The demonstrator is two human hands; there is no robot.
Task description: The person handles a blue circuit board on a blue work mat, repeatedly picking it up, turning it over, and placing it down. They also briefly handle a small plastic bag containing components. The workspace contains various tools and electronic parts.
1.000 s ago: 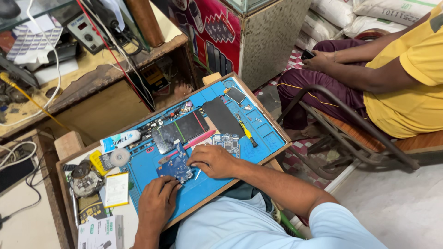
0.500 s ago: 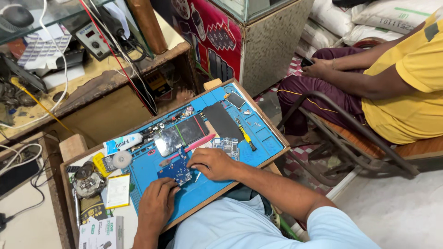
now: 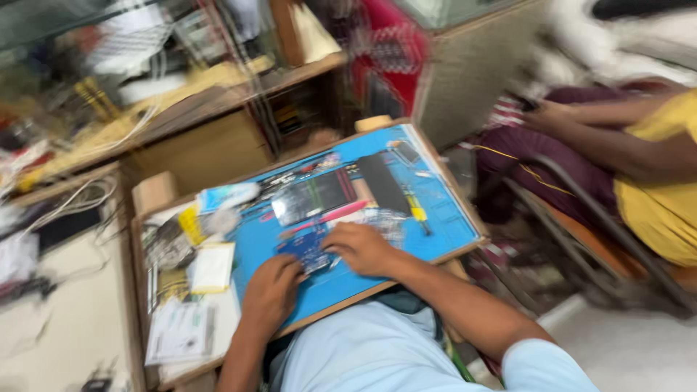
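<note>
The frame is blurred by camera motion. A blue work mat [image 3: 443,218] covers a small wooden tray-like table. Near its front edge lies a small blue circuit board [image 3: 306,249]. My left hand [image 3: 272,290] rests at the board's lower left, its fingers touching it. My right hand [image 3: 363,247] lies on the board's right side, fingers curled over the mat. Behind the hands lie a pink tool [image 3: 335,213], an opened phone body [image 3: 314,196] and a black flat panel [image 3: 382,183]. A yellow-handled screwdriver [image 3: 417,213] lies to the right.
At the table's left sit a white packet [image 3: 212,267], a yellow item [image 3: 190,223] and printed papers [image 3: 180,332]. A cluttered wooden bench [image 3: 167,116] with cables stands behind. A person in a yellow shirt [image 3: 657,196] sits on a chair at the right.
The camera has swung, blurring the view. Both hands stay on the blue circuit board in about the same positions.
</note>
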